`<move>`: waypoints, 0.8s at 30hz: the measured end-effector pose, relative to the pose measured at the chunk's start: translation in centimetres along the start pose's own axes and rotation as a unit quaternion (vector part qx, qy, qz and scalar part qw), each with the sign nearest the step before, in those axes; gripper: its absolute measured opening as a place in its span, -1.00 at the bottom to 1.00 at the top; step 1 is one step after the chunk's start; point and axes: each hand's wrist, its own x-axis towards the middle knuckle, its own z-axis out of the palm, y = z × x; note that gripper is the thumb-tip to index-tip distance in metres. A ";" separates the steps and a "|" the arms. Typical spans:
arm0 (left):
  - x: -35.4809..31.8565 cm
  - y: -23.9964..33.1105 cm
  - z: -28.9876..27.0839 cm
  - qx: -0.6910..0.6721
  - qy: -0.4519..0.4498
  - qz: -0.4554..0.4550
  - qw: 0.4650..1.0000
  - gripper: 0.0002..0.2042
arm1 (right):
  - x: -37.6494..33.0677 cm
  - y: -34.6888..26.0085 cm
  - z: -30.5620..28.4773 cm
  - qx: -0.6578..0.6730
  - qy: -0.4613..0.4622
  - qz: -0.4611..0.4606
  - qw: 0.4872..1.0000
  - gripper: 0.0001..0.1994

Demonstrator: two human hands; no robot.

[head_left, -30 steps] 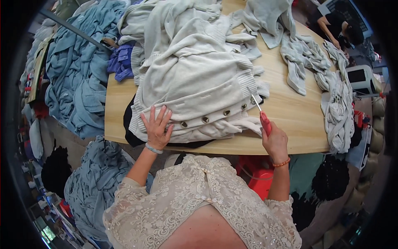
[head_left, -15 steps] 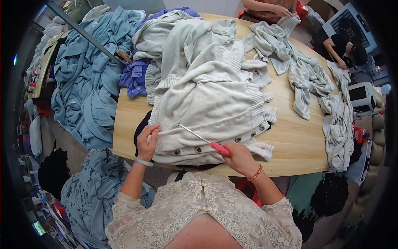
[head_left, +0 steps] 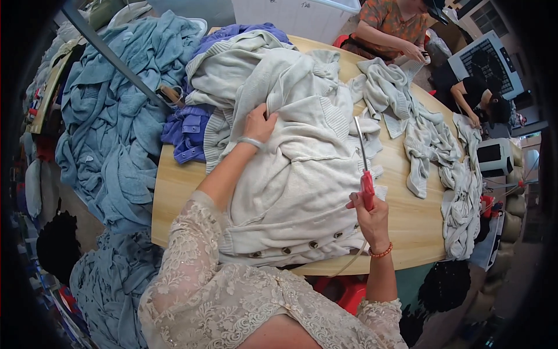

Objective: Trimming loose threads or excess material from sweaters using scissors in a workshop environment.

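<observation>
Head view: left hand [head_left: 260, 123] is reached out over the pale grey cardigan [head_left: 296, 192], fingers curled down and gripping a fold of the knit near the top of the pile. Silver bracelet [head_left: 251, 141] on that wrist.

Right hand [head_left: 371, 216] is closed in a fist around the red handle of the scissors [head_left: 364, 168], blades pointing up and away from the person, held over the right edge of the cardigan. Whether the blades touch the fabric, can't tell. Beaded orange bracelet [head_left: 381, 253] on the right wrist.

Cardigan lies spread across the middle of the wooden table [head_left: 412, 224], hem toward the person, row of dark buttons [head_left: 296, 247] along the near edge (more pale knits heaped under and behind it).

Around it:
- purple garment [head_left: 185, 131] just left of the cardigan, partly under it
- big heap of blue knitwear [head_left: 107, 125] off the table's left side, some hanging lower
- string of pale grey knit pieces [head_left: 433, 145] along the right side of the table
- another person in an orange patterned top [head_left: 392, 20] at the far end, hands on the table edge
- red stool [head_left: 343, 291] under the near edge
</observation>
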 end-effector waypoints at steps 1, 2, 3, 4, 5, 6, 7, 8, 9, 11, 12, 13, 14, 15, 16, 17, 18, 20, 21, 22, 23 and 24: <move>-1.0 1.0 -1.2 -0.043 -0.012 0.034 0.998 -0.75 | 0.7 0.6 -0.1 0.025 0.019 -0.028 0.999 -0.77; -2.1 1.2 -2.3 -0.160 -0.038 0.073 0.984 -0.79 | 1.3 -0.8 -0.5 -0.002 0.010 -0.010 1.000 -0.76; -3.6 1.5 -3.8 -0.272 -0.061 0.108 0.954 -0.82 | 2.2 -1.5 -0.2 0.012 0.008 -0.012 1.000 -0.75; -5.3 3.5 -5.4 -0.245 -0.077 0.118 0.959 -0.84 | 3.0 -1.8 -0.3 0.020 0.015 -0.007 1.000 -0.75; -7.4 5.7 -7.1 -0.224 -0.097 0.161 0.956 -0.86 | 3.7 -2.1 -0.3 0.038 0.016 -0.015 0.999 -0.73; -9.8 7.7 -8.9 -0.200 -0.114 0.203 0.952 -0.87 | 4.4 -2.4 0.0 0.033 0.008 -0.008 0.999 -0.73; -12.2 9.7 -10.9 -0.162 -0.200 0.223 0.940 -0.87 | 5.0 -2.8 0.3 0.027 0.000 0.001 1.000 -0.72; -14.4 10.9 -11.9 -0.126 -0.284 0.242 0.919 -0.85 | 5.3 -3.6 0.9 0.044 0.001 -0.024 0.999 -0.71; -16.4 10.4 -11.2 -0.123 -0.287 0.351 0.883 -0.80 | 5.8 -3.5 1.5 0.035 0.001 -0.041 0.999 -0.71; -20.5 10.8 -10.7 -0.075 -0.397 0.345 0.847 -0.73 | 6.8 -3.4 2.7 0.011 0.005 -0.055 0.998 -0.65; -22.5 10.1 -10.3 -0.067 -0.430 0.317 0.842 -0.73 | 7.3 -3.4 3.7 -0.025 0.029 -0.075 0.996 -0.62; -24.2 8.8 -9.6 -0.046 -0.436 0.300 0.847 -0.73 | 7.9 -3.1 4.6 -0.065 0.055 -0.094 0.992 -0.58; -25.4 7.7 -8.9 -0.028 -0.446 0.287 0.847 -0.74 | 8.5 -2.6 4.9 -0.111 0.053 -0.064 0.990 -0.54; -26.4 7.1 -8.5 0.008 -0.410 0.297 0.862 -0.70 | 9.2 -1.7 5.5 -0.187 0.061 -0.065 0.978 -0.54; -27.1 6.3 -8.1 0.006 -0.416 0.301 0.858 -0.70 | 9.7 -0.4 6.0 -0.266 0.070 -0.064 0.959 -0.53; -27.7 5.3 -7.9 0.081 -0.349 0.316 0.878 -0.71 | 9.9 0.9 6.1 -0.271 0.087 -0.071 0.956 -0.54; -28.1 4.5 -8.1 0.160 -0.275 0.323 0.891 -0.71 | 10.0 1.3 5.9 -0.270 0.087 -0.068 0.957 -0.54; -27.7 3.5 -9.4 0.188 -0.151 0.314 0.918 -0.60 | 9.6 2.1 4.9 -0.128 0.036 -0.031 0.991 -0.58; -27.5 3.4 -10.5 0.205 -0.078 0.302 0.928 -0.57 | 8.8 2.3 4.0 -0.023 0.014 -0.020 0.999 -0.64; -27.3 3.2 -11.6 0.222 -0.033 0.244 0.944 -0.50 | 8.0 2.6 3.3 0.020 -0.016 -0.033 0.999 -0.67; -26.9 3.5 -12.7 0.221 0.040 0.239 0.945 -0.50 | 6.8 2.7 2.7 0.062 -0.046 -0.047 0.996 -0.69; -26.8 3.8 -13.5 0.176 0.080 0.234 0.953 -0.51 | 5.2 1.9 2.3 0.013 -0.065 -0.088 0.994 -0.69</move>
